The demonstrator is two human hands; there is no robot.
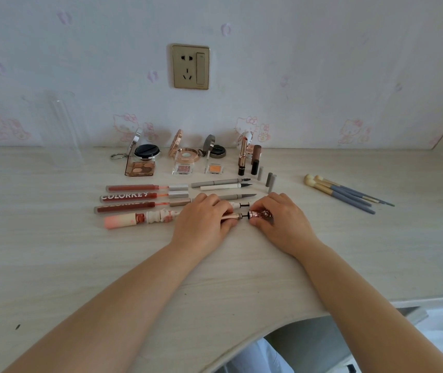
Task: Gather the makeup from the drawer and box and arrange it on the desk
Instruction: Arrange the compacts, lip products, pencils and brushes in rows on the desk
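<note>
while both hands work at the front of a laid-out row of makeup, the head view shows the left hand [203, 221] curled over the pink barrel of an opened liner pen [231, 215] and the right hand [279, 217] pinching its rose-gold cap [262, 214], pulled just clear so a thin dark stem shows between them. the pen lies on the desk [215, 270], nearest the person, touching or just in front of the other pens. by the look of it the arranging step is well along; the next move seems to call for setting pen and cap down in line with the row above. behind lie 3 red lip gloss tubes [131, 196], a pink tube [123, 221], open compacts [145, 153] and small eyeshadow pans, with brushes [346, 193] well apart to the right. a pale wood-grain top meets cartoon-cat wallpaper and a gold wall socket [190, 66].
</note>
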